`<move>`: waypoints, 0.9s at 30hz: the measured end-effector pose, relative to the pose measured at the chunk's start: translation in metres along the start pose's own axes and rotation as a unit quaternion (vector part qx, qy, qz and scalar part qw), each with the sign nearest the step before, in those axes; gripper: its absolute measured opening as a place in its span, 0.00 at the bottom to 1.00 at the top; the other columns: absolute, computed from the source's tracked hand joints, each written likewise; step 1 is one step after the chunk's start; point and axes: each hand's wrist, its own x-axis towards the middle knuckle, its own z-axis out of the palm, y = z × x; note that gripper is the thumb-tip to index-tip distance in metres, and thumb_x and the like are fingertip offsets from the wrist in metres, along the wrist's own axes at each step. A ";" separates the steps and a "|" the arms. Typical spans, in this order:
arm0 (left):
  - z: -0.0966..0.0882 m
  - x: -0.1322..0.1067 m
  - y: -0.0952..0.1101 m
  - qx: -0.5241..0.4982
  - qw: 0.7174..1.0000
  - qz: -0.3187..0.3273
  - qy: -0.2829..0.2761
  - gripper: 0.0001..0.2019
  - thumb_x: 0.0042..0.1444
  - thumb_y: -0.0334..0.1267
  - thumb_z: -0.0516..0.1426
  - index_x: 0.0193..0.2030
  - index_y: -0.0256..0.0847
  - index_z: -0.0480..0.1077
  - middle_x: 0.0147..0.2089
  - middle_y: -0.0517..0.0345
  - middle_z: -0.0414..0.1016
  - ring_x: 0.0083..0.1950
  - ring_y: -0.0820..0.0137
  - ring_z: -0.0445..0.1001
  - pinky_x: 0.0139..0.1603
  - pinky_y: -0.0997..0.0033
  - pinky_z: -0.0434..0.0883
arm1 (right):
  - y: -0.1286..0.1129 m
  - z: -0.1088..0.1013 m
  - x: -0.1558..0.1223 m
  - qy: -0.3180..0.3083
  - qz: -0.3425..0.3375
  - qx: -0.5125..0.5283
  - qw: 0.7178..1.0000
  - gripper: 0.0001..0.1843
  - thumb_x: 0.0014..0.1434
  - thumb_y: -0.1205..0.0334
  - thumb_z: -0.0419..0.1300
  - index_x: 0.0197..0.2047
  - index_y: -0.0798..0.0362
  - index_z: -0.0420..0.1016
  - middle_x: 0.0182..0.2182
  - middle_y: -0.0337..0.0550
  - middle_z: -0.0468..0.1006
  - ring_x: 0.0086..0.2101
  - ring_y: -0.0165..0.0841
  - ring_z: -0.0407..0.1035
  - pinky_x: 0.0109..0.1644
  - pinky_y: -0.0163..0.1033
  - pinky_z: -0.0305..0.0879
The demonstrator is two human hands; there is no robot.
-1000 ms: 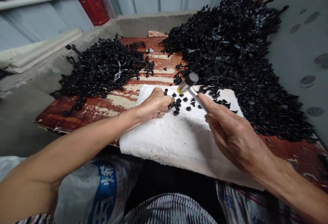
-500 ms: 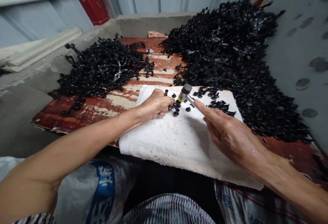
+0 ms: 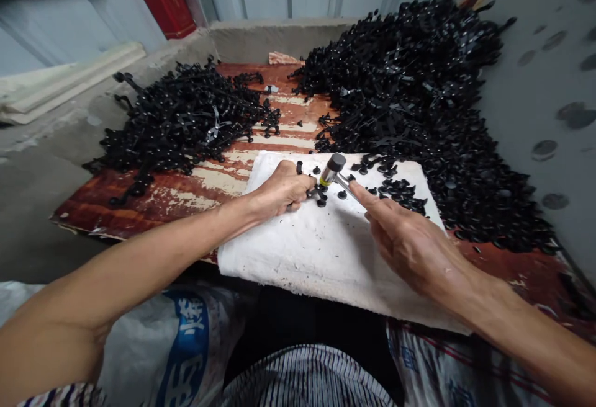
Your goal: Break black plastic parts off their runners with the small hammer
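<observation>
My right hand is closed around the metal handle of a small mallet with a dark cap on top and a yellow ring below. The mallet head is low over a cluster of black plastic parts, close to the fingers of my left hand. That left hand is closed on a branched black plastic part with round knobs; the gripped portion is hidden by the fingers. A folded white cloth lies under both hands. Loose black round-headed pieces are scattered on it.
A heap of branched black parts lies on the worn reddish-brown board at left. The larger black heap stands at the back right. Concrete edges enclose the board. Printed sacks lie below the front edge.
The mallet head has shifted very slightly left, toward my left fingers. My left hand keeps its grip in nearly the same spot. The whole view has moved a little.
</observation>
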 end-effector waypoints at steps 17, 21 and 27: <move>-0.027 -0.018 0.023 0.013 0.996 -0.073 -0.042 0.14 0.62 0.28 0.54 0.24 0.36 0.64 0.22 0.61 0.67 0.13 0.84 0.55 0.11 0.82 0.48 | -0.027 0.001 -0.015 0.005 0.302 0.388 0.871 0.36 0.58 0.49 0.62 0.68 0.38 0.60 0.24 0.31 0.65 0.16 0.26 0.56 0.12 0.31 0.58; -0.034 -0.016 0.015 0.079 0.992 -0.052 -0.088 0.14 0.63 0.32 0.54 0.25 0.34 0.66 0.20 0.64 0.61 0.14 0.85 0.52 0.13 0.82 0.45 | -0.027 0.014 -0.027 0.013 0.362 0.476 0.801 0.42 0.53 0.48 0.68 0.68 0.38 0.59 0.25 0.30 0.65 0.17 0.25 0.55 0.12 0.28 0.57; -0.033 -0.013 0.011 0.171 0.981 -0.027 -0.091 0.15 0.62 0.36 0.55 0.24 0.37 0.65 0.15 0.68 0.53 0.14 0.83 0.48 0.14 0.79 0.44 | -0.023 0.020 -0.029 0.022 0.378 0.500 0.779 0.41 0.52 0.49 0.69 0.67 0.37 0.60 0.25 0.30 0.66 0.17 0.24 0.55 0.12 0.28 0.58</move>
